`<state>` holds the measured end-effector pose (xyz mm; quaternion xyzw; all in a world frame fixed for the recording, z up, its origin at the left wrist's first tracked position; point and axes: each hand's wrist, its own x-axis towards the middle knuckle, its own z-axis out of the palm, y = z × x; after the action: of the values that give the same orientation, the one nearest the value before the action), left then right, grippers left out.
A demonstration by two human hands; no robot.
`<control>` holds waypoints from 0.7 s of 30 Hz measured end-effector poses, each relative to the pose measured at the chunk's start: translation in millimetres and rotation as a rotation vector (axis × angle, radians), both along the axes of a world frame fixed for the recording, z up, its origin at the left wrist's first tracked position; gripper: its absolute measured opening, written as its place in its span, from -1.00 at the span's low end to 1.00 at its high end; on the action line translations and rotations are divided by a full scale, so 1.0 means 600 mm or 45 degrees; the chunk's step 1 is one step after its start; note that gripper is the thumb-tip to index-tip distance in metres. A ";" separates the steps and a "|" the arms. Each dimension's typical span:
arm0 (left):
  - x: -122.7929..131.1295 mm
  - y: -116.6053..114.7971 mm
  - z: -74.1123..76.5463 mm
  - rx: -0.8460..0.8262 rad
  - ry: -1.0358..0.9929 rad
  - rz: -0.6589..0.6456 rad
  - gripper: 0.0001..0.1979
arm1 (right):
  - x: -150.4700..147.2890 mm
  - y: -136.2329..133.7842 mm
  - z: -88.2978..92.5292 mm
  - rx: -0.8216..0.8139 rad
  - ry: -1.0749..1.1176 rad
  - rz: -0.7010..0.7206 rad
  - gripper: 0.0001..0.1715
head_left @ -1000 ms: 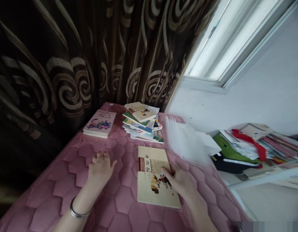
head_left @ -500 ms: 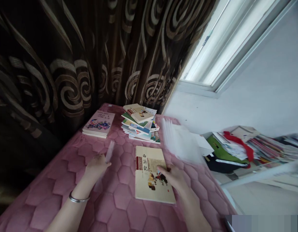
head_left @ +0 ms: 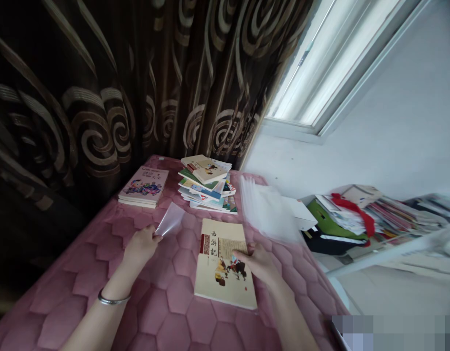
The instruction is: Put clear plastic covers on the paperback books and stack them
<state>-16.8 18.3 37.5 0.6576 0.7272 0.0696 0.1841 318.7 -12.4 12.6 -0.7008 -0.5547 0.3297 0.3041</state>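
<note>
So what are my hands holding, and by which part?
Left hand: clear plastic sheet, pinched at an edge. Right hand: cream book, by its right edge, thumb on top.

A person's two bare forearms reach in from the bottom of the head camera's view, angled toward each other, with the hands well apart. The left forearm (head_left: 99,319) slants up and to the right, ending in a left hand (head_left: 140,248) with its back uppermost, fingers curled and closed in a pinch. The right forearm (head_left: 292,314) slants up and to the left; the right hand (head_left: 260,263) extends its thumb leftward, its fingers bent and partly hidden.
</note>
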 end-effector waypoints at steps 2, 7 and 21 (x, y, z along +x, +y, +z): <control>0.005 0.003 0.009 0.044 0.041 0.005 -0.84 | -0.003 -0.010 0.010 -0.047 0.010 0.053 -0.59; 0.022 0.027 0.039 0.139 0.220 -0.030 -0.81 | -0.007 -0.035 0.034 -0.090 -0.198 0.106 -0.46; 0.058 0.084 0.083 0.322 0.462 -0.161 -0.78 | -0.007 0.023 -0.006 0.126 -0.616 0.097 -0.45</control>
<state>18.0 68.5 87.6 0.7214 0.6913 0.0290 -0.0294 314.3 1.5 8.9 -0.7223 -0.6527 0.1358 0.1838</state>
